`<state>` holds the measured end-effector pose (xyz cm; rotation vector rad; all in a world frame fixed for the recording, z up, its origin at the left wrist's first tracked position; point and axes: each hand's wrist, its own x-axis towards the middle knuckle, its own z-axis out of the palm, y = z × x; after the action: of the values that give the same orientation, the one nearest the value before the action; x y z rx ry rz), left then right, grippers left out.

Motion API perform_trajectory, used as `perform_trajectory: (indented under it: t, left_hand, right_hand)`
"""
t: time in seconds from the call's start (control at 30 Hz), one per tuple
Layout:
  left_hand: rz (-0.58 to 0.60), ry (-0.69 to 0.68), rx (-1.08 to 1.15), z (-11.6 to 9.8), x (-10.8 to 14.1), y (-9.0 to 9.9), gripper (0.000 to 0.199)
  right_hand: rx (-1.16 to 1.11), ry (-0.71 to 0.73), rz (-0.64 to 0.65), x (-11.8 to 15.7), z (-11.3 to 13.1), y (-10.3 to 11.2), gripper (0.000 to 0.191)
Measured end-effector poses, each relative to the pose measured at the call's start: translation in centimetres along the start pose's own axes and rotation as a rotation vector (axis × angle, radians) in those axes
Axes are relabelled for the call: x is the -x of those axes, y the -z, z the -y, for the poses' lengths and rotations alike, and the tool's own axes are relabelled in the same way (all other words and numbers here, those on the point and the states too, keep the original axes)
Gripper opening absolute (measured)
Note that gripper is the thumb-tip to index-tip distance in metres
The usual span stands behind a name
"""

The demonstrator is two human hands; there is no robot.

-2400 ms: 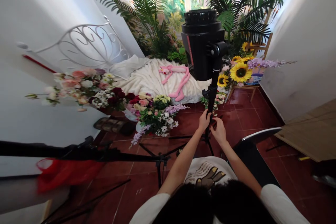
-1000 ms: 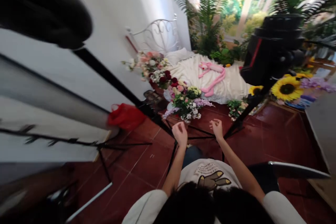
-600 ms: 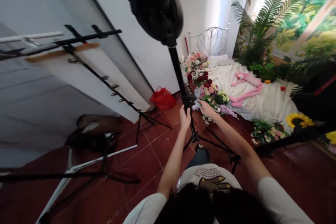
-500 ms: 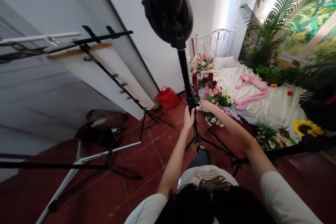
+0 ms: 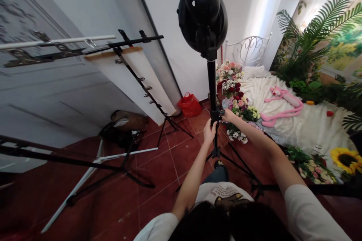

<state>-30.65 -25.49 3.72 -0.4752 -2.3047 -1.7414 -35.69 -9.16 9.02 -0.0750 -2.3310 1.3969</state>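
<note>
1. Head view, from my end: stand (image 5: 212,86) looks upright with the lamp (image 5: 202,3) on top, so I'd guess it's top-heavy.
2. Left hand (image 5: 209,132) wraps the stand just under its collar (image 5: 215,116), fingers curled closed around it, probably to steady it.
3. Right hand (image 5: 228,116) is at the knob (image 5: 221,113) on the stand's right side. Fingers are bent, but I can't tell if they're pinching it.
4. Red bag (image 5: 190,106) sits behind-left of the stand, flowers (image 5: 237,96) behind-right, leaving elbow room imo.
</note>
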Motion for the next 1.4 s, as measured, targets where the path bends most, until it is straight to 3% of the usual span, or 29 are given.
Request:
perform_trajectory:
  t: [0.1,0.17,0.33,0.5,0.6,0.77,0.9,1.03,1.13,1.23,1.3,1.4]
  left_hand:
    - [-0.026,-0.002,-0.040,0.1,0.1,-0.1,0.043]
    - [-0.025,0.000,-0.053,0.2,0.2,-0.1,0.043]
    - [-0.029,0.006,-0.077,0.0,0.1,0.0,0.043]
    - [-0.020,0.009,-0.071,0.0,0.2,0.0,0.040]
    - [0.002,0.010,-0.049,0.1,0.3,0.0,0.038]
    - [-0.035,0.036,-0.034,0.3,0.7,-0.6,0.043]
    - [-0.076,0.031,-0.024,0.0,0.9,-1.0,0.046]
    - [-0.109,0.068,-0.011,-0.8,0.8,-1.2,0.046]
    - [-0.147,0.083,-0.006,-1.2,0.8,-1.4,0.046]
    - [-0.176,0.095,-0.007,-1.0,0.8,-1.8,0.046]
    - [-0.185,0.100,-0.006,-0.8,0.8,-2.0,0.046]
    - [-0.184,0.087,-0.006,-0.6,0.8,-2.1,0.045]
  right_hand:
    - [0.130,0.111,0.129,2.9,-0.8,0.5,0.017]
    - [0.257,0.194,0.149,4.7,-1.3,0.2,0.019]
    - [0.281,0.196,-0.002,8.0,-1.7,-0.8,0.025]
    - [0.106,0.182,-0.150,9.8,0.5,-1.2,0.025]
    - [0.049,0.153,-0.130,9.3,2.4,-2.1,0.035]
    - [-0.182,0.005,-0.057,7.2,4.7,-2.7,0.033]
    - [-0.335,0.024,-0.045,5.5,7.6,-1.3,0.039]
    - [-0.377,0.097,-0.075,3.4,11.7,0.4,0.038]
    - [-0.387,0.143,-0.052,2.3,13.3,1.4,0.037]
    - [-0.448,0.174,0.084,2.3,12.1,2.5,0.040]
    - [-0.486,0.161,0.171,2.9,10.0,3.2,0.040]
    - [-0.397,0.109,0.197,4.1,5.9,3.6,0.028]
